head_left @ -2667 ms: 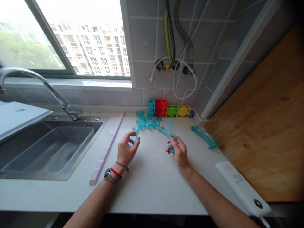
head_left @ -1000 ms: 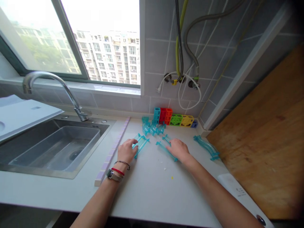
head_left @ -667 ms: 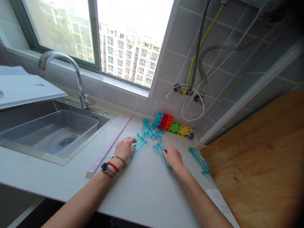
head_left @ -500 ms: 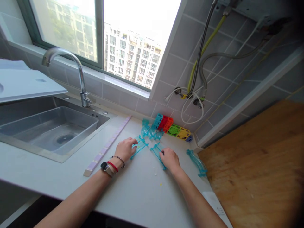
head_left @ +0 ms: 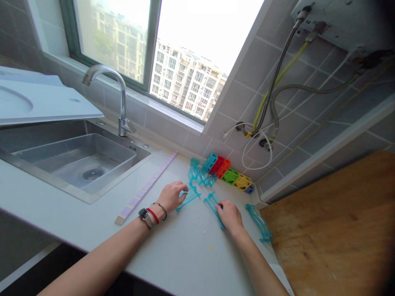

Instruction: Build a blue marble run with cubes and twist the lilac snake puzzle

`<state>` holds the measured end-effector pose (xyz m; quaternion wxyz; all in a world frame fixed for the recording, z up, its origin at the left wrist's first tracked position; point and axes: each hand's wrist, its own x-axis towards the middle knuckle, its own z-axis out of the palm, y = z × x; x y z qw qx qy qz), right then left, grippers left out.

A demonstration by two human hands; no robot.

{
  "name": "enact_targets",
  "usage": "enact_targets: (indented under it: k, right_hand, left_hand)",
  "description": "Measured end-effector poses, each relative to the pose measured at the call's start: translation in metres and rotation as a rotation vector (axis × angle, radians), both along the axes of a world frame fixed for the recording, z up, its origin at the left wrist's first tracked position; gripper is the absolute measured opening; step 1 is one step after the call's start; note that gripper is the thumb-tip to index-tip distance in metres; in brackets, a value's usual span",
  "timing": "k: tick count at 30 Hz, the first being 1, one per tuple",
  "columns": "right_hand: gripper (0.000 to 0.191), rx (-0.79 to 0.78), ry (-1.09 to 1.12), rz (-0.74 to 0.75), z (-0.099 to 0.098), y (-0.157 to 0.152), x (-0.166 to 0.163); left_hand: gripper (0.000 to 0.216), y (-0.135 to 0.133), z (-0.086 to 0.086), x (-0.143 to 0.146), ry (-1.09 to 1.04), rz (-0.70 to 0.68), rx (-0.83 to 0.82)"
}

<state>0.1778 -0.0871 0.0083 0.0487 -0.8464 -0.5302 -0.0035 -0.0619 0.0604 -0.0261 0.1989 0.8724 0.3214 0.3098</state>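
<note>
My left hand (head_left: 173,197), a watch and bracelets on its wrist, is curled over a straight, clear blue toy track piece (head_left: 191,199), fingers and thumb closed at its left side. On the right, my right hand (head_left: 230,214) pinches the edge of a second straight blue track piece (head_left: 213,209); a small dark spot shows by its fingertips. Both pieces rest on the counter, angled toward each other with a gap between their far ends. Just beyond them lie curved clear blue track pieces (head_left: 200,176). The undersides of both hands' fingers are hidden.
Red (head_left: 220,166), green (head_left: 230,176) and yellow (head_left: 242,181) toy blocks line the wall. A curved blue track (head_left: 259,222) lies beside a wooden board (head_left: 333,218). Left are a lilac strip (head_left: 148,187) and a sink (head_left: 83,197) with a faucet (head_left: 122,102). Hoses (head_left: 268,86) hang above.
The view has turned slightly left and up, so the counter and both hands sit lower and further right. Both hands stay at the same two track pieces, with little visible movement.
</note>
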Motion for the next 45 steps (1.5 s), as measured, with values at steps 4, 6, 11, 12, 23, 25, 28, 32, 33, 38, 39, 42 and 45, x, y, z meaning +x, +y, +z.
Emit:
enact_targets:
  k: [4, 6, 11, 12, 23, 25, 28, 32, 33, 38, 39, 42, 45]
  right_hand:
    - [0.025, 0.016, 0.017, 0.012, 0.006, -0.012, 0.014]
    - [0.026, 0.021, 0.026, 0.023, 0.007, -0.016, 0.020]
    - [0.025, 0.022, 0.029, 0.056, 0.005, -0.024, 0.029]
    - [0.025, 0.024, 0.029, 0.061, 0.004, -0.025, 0.030]
    - [0.027, 0.018, 0.033, 0.091, 0.000, -0.022, 0.049]
    - [0.025, -0.004, 0.038, 0.118, 0.001, -0.020, 0.054]
    - [0.022, -0.042, 0.050, 0.184, 0.002, -0.016, 0.060]
    - [0.021, -0.083, 0.056, 0.261, 0.006, -0.011, 0.067]
    - [0.021, -0.088, 0.057, 0.273, 0.008, -0.010, 0.068]
    - [0.021, -0.101, 0.070, 0.322, 0.011, -0.004, 0.068]
    - [0.021, -0.102, 0.075, 0.332, 0.011, -0.003, 0.065]
    - [0.021, -0.101, 0.093, 0.368, 0.011, 0.001, 0.056]
    - [0.021, -0.100, 0.107, 0.395, 0.010, 0.005, 0.047]
  left_hand:
    - [0.012, 0.001, -0.001, 0.000, -0.018, 0.014, 0.020]
    - [0.015, 0.001, -0.003, 0.000, 0.004, 0.026, 0.015]
    - [0.018, 0.000, -0.005, -0.001, 0.064, 0.055, -0.014]
    - [0.018, 0.000, -0.005, -0.001, 0.071, 0.063, -0.017]
    - [0.017, 0.000, 0.000, -0.002, 0.111, 0.086, -0.053]
    - [0.018, 0.001, 0.000, -0.002, 0.114, 0.082, -0.060]
    - [0.018, 0.004, -0.001, -0.003, 0.116, 0.072, -0.083]
    - [0.017, 0.008, -0.001, -0.004, 0.113, 0.013, -0.129]
    - [0.016, 0.009, -0.001, -0.004, 0.108, -0.013, -0.136]
    - [0.014, 0.007, 0.001, -0.004, 0.077, -0.153, -0.137]
    - [0.014, 0.006, 0.000, -0.003, 0.073, -0.174, -0.136]
    - [0.016, 0.003, -0.001, -0.001, 0.071, -0.208, -0.130]
    - [0.018, 0.002, -0.002, 0.001, 0.073, -0.231, -0.122]
